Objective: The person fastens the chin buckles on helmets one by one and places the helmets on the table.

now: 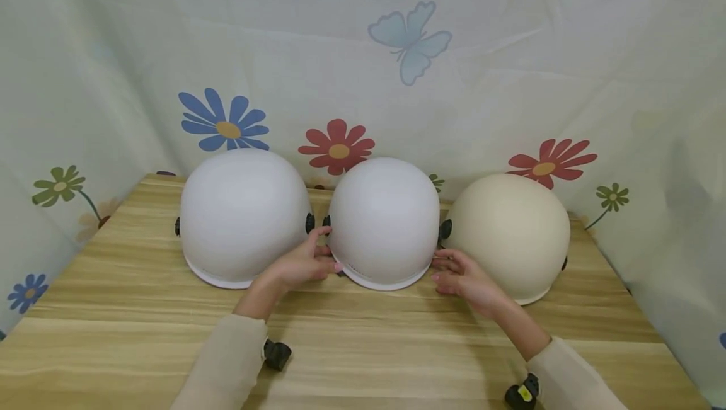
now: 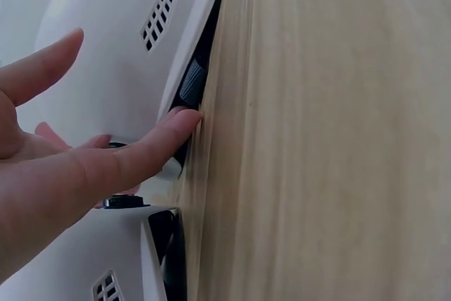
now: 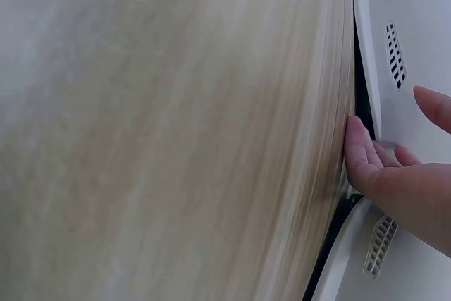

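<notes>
Middle helmet (image 1: 384,224) sits on wooden table (image 1: 368,341) before flowered cloth (image 1: 283,63), both hands (image 1: 302,264) (image 1: 468,279) alongside, seemingly relaxed.

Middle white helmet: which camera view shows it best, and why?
The head view: the middle white helmet shows uncropped and barely covered. The left wrist view gives only a cropped part with a vent, partly behind the left hand; the right wrist view also crops it, partly behind the right hand.

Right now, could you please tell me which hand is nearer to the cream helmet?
The right hand, close beside the cream helmet; the left hand is left of the middle white helmet.
</notes>
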`<state>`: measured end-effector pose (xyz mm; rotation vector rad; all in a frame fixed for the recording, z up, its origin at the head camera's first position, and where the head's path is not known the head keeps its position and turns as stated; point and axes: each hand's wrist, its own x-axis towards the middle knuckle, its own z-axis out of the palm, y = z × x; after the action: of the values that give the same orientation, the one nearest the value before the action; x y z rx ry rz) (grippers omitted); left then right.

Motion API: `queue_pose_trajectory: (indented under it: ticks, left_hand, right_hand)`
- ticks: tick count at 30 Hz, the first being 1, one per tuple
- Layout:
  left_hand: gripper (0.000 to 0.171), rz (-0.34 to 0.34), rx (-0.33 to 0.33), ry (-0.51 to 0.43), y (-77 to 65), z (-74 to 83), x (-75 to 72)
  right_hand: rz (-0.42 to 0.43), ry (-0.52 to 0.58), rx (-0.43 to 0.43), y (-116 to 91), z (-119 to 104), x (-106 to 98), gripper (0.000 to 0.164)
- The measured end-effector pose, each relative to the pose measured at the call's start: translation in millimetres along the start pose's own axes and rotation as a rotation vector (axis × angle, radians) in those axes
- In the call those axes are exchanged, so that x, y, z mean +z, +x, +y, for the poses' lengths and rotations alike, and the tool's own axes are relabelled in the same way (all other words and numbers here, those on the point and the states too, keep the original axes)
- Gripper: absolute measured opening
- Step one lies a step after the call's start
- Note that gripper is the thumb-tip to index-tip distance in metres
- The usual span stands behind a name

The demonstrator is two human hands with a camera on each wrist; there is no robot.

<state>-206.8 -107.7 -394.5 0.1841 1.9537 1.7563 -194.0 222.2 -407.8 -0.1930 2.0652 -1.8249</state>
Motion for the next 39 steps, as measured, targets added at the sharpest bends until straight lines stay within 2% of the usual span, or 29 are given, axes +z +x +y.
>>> queue_pose_trajectory:
  ticks: [9, 12, 16, 22, 27, 33, 36, 39]
  left_hand:
    - [0.085, -0.041, -0.007, -0.083, -4.5, 1.8, -0.4]
    - [0.086, -0.055, 0.007, -0.101, -6.0, 3.2, 0.4]
    - [0.085, -0.039, 0.040, -0.110, -8.3, 5.4, 3.2]
    - [0.073, 0.110, 0.128, -0.097, -7.9, 7.9, 14.8]
    - [0.069, 0.264, 0.212, -0.155, -1.4, 11.1, 26.7]
    - [0.068, 0.436, 0.236, -0.214, 6.3, 13.9, 39.9]
    - [0.065, 0.492, 0.252, -0.249, 8.4, 14.7, 44.4]
    - [0.063, 0.515, 0.270, -0.275, 8.8, 16.1, 47.4]
  right_hand:
    - [0.004, 0.007, 0.012, -0.8, -1.6, 0.5, 0.058]
    - [0.014, 0.001, 0.014, -1.7, -2.3, 0.8, 0.058]
    - [0.023, -0.008, 0.015, -3.0, -3.7, 1.6, 0.060]
    - [0.037, 0.015, 0.018, -5.1, -5.6, 5.5, 0.059]
    - [0.045, 0.035, 0.010, -6.4, -6.5, 9.3, 0.060]
    - [0.043, 0.045, 0.014, -8.6, -7.9, 11.1, 0.062]
    - [0.035, 0.054, 0.016, -9.4, -8.7, 12.2, 0.062]
    - [0.031, 0.057, 0.012, -10.1, -9.4, 12.8, 0.062]
